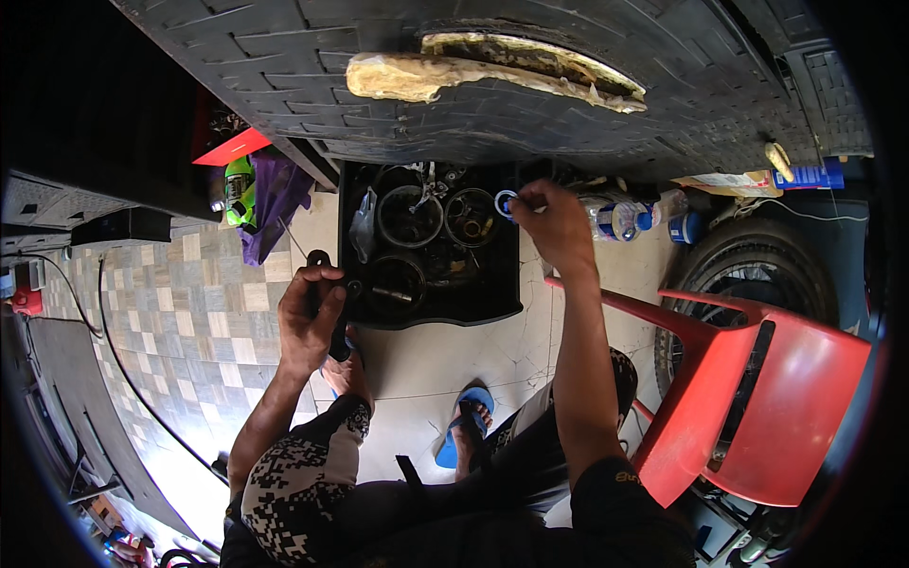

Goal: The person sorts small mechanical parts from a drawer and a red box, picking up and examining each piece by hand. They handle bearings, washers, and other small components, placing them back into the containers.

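Note:
My left hand is closed around a dark part with rounded, holed ends, near the left side of an open black drawer. Its exact kind I cannot make out. Over the drawer's right side, my right hand pinches a small white-and-blue ring. Inside the drawer are several round containers, among them a pale-rimmed one and another with small parts in it. A clear plastic bag lies along the drawer's left wall.
A red plastic chair stands to the right, in front of bicycle tires. Plastic bottles lie right of the drawer. A purple bag and a green bottle are at the left. Above hangs a dark woven-pattern cabinet front.

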`<state>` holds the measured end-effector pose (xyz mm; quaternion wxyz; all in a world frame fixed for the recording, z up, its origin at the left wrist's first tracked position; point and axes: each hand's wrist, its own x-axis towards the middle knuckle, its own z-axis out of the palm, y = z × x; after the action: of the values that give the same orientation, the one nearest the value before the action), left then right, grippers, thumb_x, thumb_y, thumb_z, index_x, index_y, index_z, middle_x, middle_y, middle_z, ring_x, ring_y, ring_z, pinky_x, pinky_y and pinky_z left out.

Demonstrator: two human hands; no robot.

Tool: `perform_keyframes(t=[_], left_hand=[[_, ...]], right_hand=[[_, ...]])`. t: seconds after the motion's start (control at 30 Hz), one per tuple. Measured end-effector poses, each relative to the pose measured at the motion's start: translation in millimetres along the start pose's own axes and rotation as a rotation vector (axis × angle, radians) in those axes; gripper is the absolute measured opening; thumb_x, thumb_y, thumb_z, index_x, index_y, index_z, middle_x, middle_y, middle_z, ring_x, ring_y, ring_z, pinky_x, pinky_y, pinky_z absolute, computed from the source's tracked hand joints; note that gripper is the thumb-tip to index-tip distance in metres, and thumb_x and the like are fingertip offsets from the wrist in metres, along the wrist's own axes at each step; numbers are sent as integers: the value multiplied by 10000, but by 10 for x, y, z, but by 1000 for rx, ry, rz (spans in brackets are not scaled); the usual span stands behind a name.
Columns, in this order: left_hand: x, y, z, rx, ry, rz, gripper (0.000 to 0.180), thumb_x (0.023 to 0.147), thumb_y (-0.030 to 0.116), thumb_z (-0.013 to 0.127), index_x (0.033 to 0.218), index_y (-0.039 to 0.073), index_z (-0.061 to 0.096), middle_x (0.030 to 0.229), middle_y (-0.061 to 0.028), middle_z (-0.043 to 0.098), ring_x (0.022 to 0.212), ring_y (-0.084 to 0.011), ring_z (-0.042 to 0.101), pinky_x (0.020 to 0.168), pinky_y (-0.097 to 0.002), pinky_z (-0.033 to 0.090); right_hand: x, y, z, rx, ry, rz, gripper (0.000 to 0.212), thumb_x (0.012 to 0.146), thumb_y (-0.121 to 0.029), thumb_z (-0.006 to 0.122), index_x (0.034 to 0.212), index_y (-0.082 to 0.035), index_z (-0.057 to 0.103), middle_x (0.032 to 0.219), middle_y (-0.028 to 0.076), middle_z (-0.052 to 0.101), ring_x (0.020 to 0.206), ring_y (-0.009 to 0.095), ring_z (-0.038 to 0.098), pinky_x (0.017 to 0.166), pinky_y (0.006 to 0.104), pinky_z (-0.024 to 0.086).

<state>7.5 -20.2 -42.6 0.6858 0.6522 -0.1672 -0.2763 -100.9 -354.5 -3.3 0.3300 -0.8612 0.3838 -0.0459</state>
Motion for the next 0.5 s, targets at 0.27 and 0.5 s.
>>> perform_keyframes(t=[0.27, 0.5], left_hand=[[51, -10, 53, 9, -1, -1, 183, 978, -22, 626, 1151, 34, 606, 822, 73, 484, 734, -10, 415, 665, -184, 352], [60, -37, 75, 1, 7, 1, 181, 980, -20, 622, 1151, 37, 607, 828, 74, 493, 729, -8, 417, 664, -181, 353]], right_hand=[[-717, -194, 753, 105, -356, -71, 270, 878, -304, 791, 1049, -106, 722, 947, 105, 761, 868, 234, 740, 765, 356, 567], [-1083, -330, 1486, -92, -293, -246, 305, 911, -345, 725, 1121, -124, 708, 1036, 118, 717, 905, 340, 724, 771, 442, 588]])
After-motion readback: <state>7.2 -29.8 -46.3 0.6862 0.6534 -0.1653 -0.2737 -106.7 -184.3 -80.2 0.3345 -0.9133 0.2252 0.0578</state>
